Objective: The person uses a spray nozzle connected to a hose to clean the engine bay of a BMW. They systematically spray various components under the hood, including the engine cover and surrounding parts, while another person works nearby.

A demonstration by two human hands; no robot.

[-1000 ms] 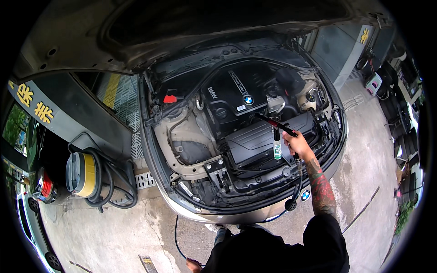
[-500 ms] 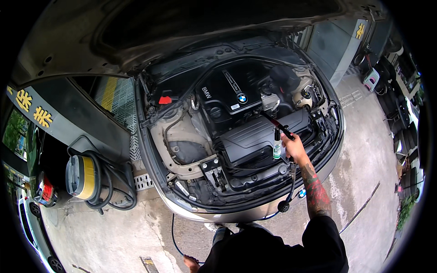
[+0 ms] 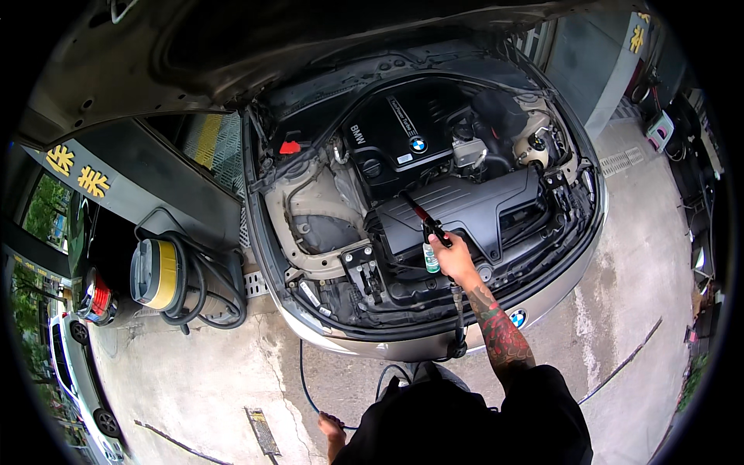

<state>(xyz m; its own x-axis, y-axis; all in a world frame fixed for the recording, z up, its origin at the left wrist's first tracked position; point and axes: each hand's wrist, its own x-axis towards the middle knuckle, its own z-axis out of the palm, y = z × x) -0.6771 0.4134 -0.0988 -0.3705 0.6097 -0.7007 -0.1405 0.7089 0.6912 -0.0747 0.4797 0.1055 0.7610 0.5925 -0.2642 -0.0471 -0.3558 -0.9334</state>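
My right hand (image 3: 452,257) is closed around the handle of a spray gun (image 3: 419,211) with a dark red and black nozzle. A small clear bottle with a green label (image 3: 431,259) hangs under the gun. The nozzle points up and left over the grey plastic cover (image 3: 473,203) at the front of a car's engine bay. From the gun's handle a hose fitting (image 3: 458,310) runs down past the bumper. Low in the view, my left hand (image 3: 332,425) is closed on a thin dark blue hose (image 3: 303,380) beside my body.
The raised hood (image 3: 194,62) hangs overhead. Behind the grey cover sits a black engine cover (image 3: 403,136). A yellow and grey vacuum cleaner (image 3: 155,273) with a coiled hose stands left of the car (image 3: 333,341). A red reel-like object (image 3: 99,298) is farther left.
My right hand has moved the spray gun left across the grey cover. The whole view has shifted a little, and my left hand shows more, still on the hose.
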